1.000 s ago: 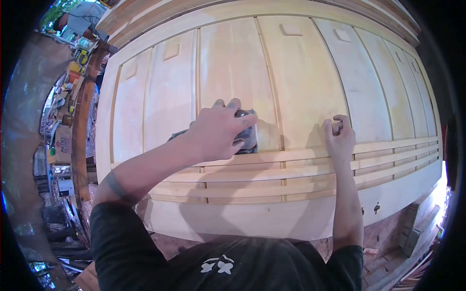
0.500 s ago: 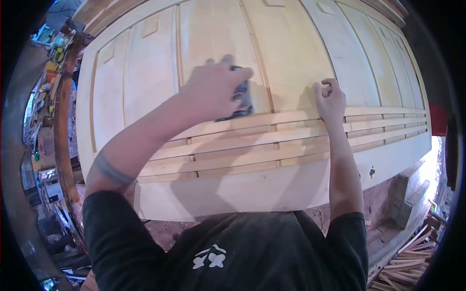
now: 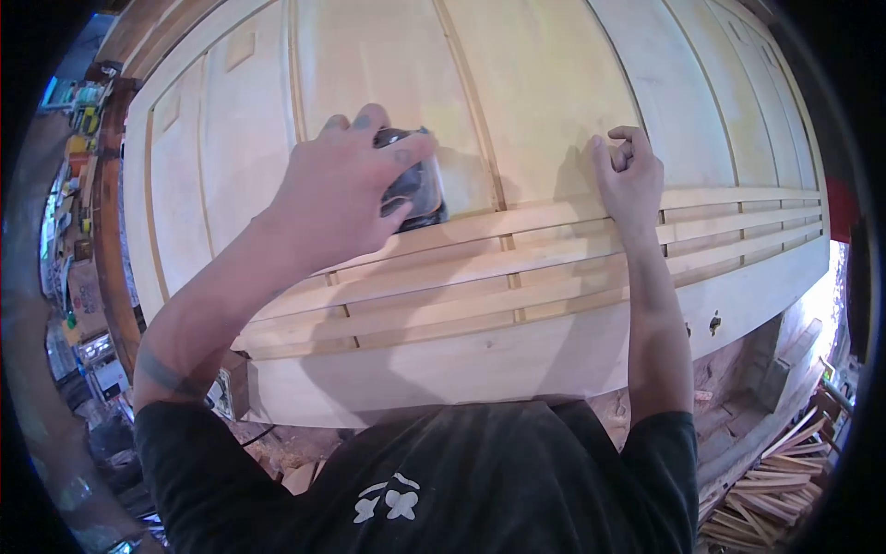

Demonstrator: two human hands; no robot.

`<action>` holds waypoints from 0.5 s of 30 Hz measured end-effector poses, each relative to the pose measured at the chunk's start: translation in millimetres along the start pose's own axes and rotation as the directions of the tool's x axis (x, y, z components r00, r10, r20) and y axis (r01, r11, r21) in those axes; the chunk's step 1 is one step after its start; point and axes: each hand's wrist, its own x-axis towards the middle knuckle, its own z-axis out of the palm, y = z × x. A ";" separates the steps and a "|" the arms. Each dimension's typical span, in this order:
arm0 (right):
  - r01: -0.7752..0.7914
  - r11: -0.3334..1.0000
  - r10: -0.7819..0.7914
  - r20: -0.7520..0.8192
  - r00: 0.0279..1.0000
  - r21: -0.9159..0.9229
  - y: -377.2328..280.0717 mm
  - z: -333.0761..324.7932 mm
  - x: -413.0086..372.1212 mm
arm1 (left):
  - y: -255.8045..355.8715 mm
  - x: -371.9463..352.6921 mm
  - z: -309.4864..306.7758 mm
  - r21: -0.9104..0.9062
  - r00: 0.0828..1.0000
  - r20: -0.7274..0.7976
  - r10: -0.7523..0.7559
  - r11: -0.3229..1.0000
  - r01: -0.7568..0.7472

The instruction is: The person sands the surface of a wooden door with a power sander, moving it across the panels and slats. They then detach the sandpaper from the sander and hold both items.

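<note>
My left hand (image 3: 346, 185) is wrapped over a dark palm sander (image 3: 415, 189), fingers spread along its top and thumb on its near side. The sander sits on a flat panel of a large pale wooden door (image 3: 535, 102), just beyond the horizontal slats (image 3: 434, 268). Over on the right, my right hand (image 3: 630, 180) rests by the far edge of the slats, its fingers loosely curled with nothing visible in them. Part of the sander is hidden under the left hand.
A wooden beam (image 3: 113, 212) runs along the left side, with tools and boxes beyond it. Concrete blocks (image 3: 784, 365) stand at the lower right, near a pile of thin wood strips (image 3: 771, 489). A black cord (image 3: 258, 436) shows below the door's near edge.
My left hand and the sander have moved left across the panel. My right hand stays near the same spot, fingers still curled. The camera view has shifted slightly.
</note>
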 end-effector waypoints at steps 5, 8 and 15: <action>0.018 1.000 -0.018 -0.019 1.000 -0.004 1.7 -0.1 0.1 | 24.9 25.9 4.4 -0.016 0.997 -0.036 0.062 0.998 -0.063; 0.025 1.000 -0.025 -0.030 0.999 0.003 3.4 1.9 -0.7 | 40.6 39.0 3.3 -0.014 0.998 -0.016 0.066 0.998 -0.066; 0.019 1.000 -0.019 -0.017 1.000 -0.023 7.0 1.8 0.1 | 37.9 31.4 1.3 0.004 0.998 0.000 0.065 0.998 -0.065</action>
